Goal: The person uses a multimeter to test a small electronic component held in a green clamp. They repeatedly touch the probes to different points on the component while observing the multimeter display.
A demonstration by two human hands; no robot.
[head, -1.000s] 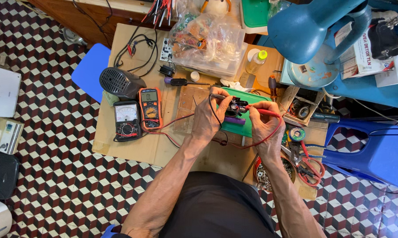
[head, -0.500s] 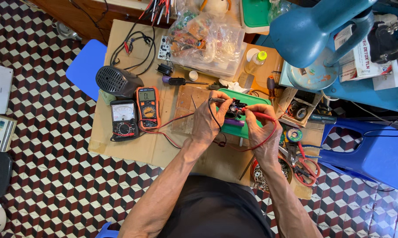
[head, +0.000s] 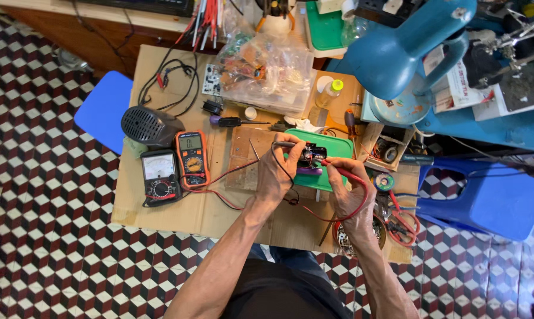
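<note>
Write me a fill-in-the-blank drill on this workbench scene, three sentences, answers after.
1. The right hand holds a probe coloured ____.
2. The small black part that both hands work on lies over a tray coloured ____.
3. Beside the orange digital meter, on its left in the picture, lies a ____ analog meter.

Missing words: red; green; black

Matt cardboard sheet [head: 160,207], glossy plastic lamp [head: 397,53]

Small dark electronic part [head: 312,156] on green plastic tray [head: 338,146]: partly covered by left hand [head: 279,174] and right hand [head: 348,194], detail too small to tell. Orange digital multimeter [head: 192,158]: display unreadable. Blue metal desk lamp [head: 406,50]: cut off at top edge.
</note>
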